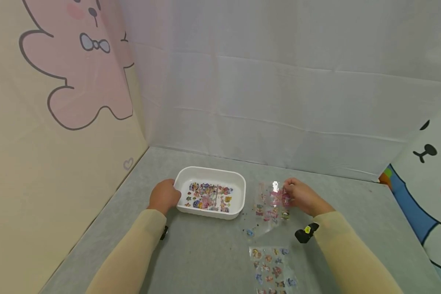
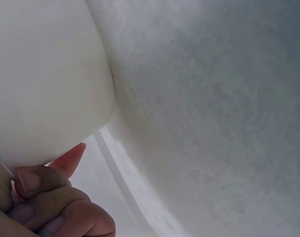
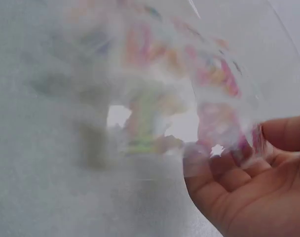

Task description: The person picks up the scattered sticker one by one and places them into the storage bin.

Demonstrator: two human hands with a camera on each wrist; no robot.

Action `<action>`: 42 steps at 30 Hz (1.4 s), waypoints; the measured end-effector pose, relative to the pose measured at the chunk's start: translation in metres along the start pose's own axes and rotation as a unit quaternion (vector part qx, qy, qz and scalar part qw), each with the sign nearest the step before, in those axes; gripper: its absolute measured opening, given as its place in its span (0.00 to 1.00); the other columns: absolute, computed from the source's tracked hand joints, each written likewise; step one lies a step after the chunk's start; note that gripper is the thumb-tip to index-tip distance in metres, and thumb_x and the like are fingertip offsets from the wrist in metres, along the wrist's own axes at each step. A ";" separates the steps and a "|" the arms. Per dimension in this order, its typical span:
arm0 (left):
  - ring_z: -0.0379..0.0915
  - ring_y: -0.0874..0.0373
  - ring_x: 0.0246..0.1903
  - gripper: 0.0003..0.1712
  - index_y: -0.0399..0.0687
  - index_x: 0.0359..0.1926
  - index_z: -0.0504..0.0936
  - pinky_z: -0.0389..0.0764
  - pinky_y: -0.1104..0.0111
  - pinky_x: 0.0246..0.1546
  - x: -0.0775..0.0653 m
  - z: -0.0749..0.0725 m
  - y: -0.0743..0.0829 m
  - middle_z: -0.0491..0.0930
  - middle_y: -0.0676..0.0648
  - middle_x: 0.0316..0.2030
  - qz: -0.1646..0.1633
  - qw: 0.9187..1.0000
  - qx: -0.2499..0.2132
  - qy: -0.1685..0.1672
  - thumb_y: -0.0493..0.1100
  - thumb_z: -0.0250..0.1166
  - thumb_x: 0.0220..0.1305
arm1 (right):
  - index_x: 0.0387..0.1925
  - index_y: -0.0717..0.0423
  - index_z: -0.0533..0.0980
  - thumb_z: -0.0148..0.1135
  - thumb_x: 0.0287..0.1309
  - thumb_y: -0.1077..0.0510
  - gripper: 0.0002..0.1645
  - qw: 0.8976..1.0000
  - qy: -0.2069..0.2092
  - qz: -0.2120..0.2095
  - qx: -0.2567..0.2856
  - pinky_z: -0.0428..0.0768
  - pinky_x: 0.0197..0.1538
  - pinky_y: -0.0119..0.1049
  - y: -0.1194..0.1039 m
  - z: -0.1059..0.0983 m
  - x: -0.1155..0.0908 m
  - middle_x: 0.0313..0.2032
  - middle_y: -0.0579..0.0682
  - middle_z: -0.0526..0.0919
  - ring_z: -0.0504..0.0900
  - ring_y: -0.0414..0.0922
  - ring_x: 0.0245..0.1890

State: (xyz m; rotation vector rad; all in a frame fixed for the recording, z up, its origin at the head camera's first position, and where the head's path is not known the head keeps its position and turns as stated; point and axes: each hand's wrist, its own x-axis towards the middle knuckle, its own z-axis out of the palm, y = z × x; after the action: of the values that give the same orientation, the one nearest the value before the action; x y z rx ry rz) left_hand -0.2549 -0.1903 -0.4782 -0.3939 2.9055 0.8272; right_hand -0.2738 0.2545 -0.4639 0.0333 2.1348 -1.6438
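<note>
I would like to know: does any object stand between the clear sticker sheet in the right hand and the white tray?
Nothing visible stands in the way. The right hand holds the sticker sheet just right of the white tray; only table and a few tiny specks, too small to identify, show between.

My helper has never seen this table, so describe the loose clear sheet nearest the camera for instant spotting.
On the grey table, find the white tray. The clear sheet lies right of it and nearer the camera, reaching the head view's bottom edge. Rows of small coloured pictures cover it, and no hand touches it, unlike the glossy film beyond, which the right hand pinches.
</note>
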 end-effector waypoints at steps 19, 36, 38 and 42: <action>0.78 0.40 0.51 0.29 0.31 0.66 0.75 0.76 0.46 0.55 -0.001 0.000 -0.002 0.81 0.33 0.55 0.002 1.000 0.006 0.002 0.36 0.58 0.65 | 0.56 0.68 0.79 0.57 0.76 0.55 0.20 0.988 0.100 -0.031 -0.111 0.84 0.46 0.40 0.000 -0.009 -0.003 0.44 0.55 0.83 0.82 0.44 0.39; 0.78 0.41 0.49 0.28 0.31 0.65 0.76 0.76 0.46 0.53 -0.002 0.000 -0.002 0.82 0.34 0.54 -0.002 1.000 0.007 -0.003 0.36 0.58 0.65 | 0.54 0.70 0.80 0.58 0.75 0.58 0.18 0.980 0.104 -0.037 -0.164 0.85 0.43 0.41 0.000 -0.014 -0.007 0.41 0.55 0.85 0.82 0.43 0.35; 0.78 0.42 0.48 0.28 0.32 0.65 0.76 0.76 0.46 0.52 -0.002 0.000 -0.002 0.82 0.35 0.54 -0.001 1.000 0.006 -0.001 0.36 0.58 0.65 | 0.56 0.72 0.79 0.58 0.75 0.58 0.20 0.987 0.098 -0.028 -0.127 0.85 0.42 0.37 0.000 -0.016 -0.008 0.42 0.55 0.84 0.81 0.42 0.34; 0.78 0.42 0.47 0.28 0.32 0.65 0.77 0.76 0.47 0.52 -0.001 -0.001 -0.003 0.83 0.35 0.53 -0.002 1.000 0.006 0.001 0.36 0.58 0.65 | 0.59 0.74 0.76 0.57 0.76 0.58 0.22 0.994 0.085 -0.017 -0.070 0.83 0.39 0.33 -0.001 -0.021 -0.008 0.40 0.51 0.82 0.78 0.41 0.33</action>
State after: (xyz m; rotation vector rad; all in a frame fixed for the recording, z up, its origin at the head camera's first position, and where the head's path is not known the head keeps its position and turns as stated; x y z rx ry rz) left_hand -0.2532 -0.1925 -0.4786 -0.3987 2.9096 0.8086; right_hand -0.2736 0.2754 -0.4565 0.0978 2.3864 -1.5566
